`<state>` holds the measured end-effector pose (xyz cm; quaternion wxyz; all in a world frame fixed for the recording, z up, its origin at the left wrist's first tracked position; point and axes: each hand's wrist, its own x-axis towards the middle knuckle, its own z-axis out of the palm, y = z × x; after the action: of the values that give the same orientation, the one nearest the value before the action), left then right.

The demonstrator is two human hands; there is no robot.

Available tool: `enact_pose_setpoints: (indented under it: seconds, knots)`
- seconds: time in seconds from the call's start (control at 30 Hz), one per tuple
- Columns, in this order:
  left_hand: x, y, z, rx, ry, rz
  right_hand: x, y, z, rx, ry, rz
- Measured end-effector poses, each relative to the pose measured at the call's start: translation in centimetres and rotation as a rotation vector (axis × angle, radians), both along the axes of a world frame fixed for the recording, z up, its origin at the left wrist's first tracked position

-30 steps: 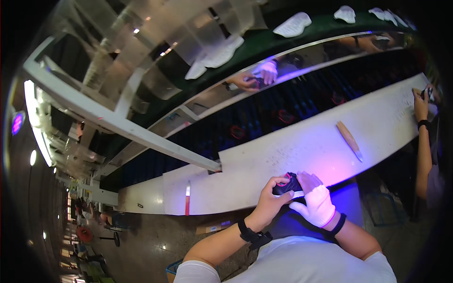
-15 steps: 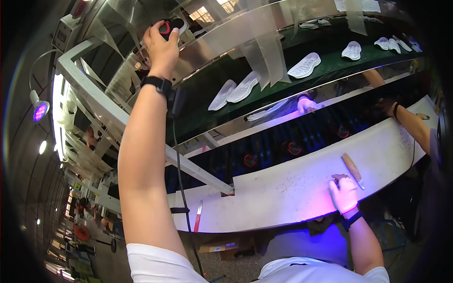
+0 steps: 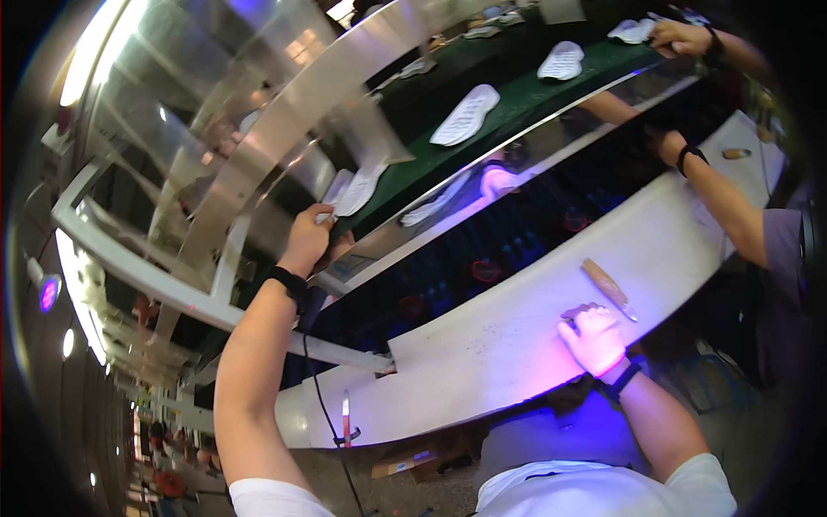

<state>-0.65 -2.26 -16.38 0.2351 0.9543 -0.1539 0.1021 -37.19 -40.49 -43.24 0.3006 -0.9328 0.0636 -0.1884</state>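
Observation:
My left hand (image 3: 308,243) reaches up to the near edge of the green conveyor belt (image 3: 413,177). Its fingers are closed at the end of a white shoe sole (image 3: 338,186), which lies beside another white sole (image 3: 362,189). The palm hides part of the grip. My right hand (image 3: 596,342) rests on the white bench top (image 3: 465,379) under violet light, thumb apart from the loosely bent fingers. Just beyond it lies a wooden-handled knife (image 3: 607,286), its blade toward me. Several dark pieces with red outlines sit in the dark trough (image 3: 448,284) between bench and belt.
More white soles (image 3: 465,115) lie along the belt. At right, a co-worker's arm (image 3: 724,202) reaches over the trough; another hand (image 3: 680,39) touches soles. A white metal frame (image 3: 172,289) and hanging clear strips stand left. A red-handled knife (image 3: 346,418) lies by a black cable (image 3: 323,405).
My left hand has let go of the black-and-red shoe piece it held up high and come down to the sole on the belt. The view has turned; my right hand stays on the bench.

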Motion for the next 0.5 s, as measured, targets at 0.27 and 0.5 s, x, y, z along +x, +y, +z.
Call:
enact_pose_setpoints:
  seconds: [0.27, 0.5]
  knots:
    - [-3.0, -14.1, 0.6, -0.070, -0.109, -0.478, 0.1, -0.9, -0.2, -0.112, -0.006, 0.047]
    - [-19.4, -17.5, 0.2, 0.121, -0.702, -0.763, -1.2, -1.4, -1.2, 0.156, -0.188, -0.027]
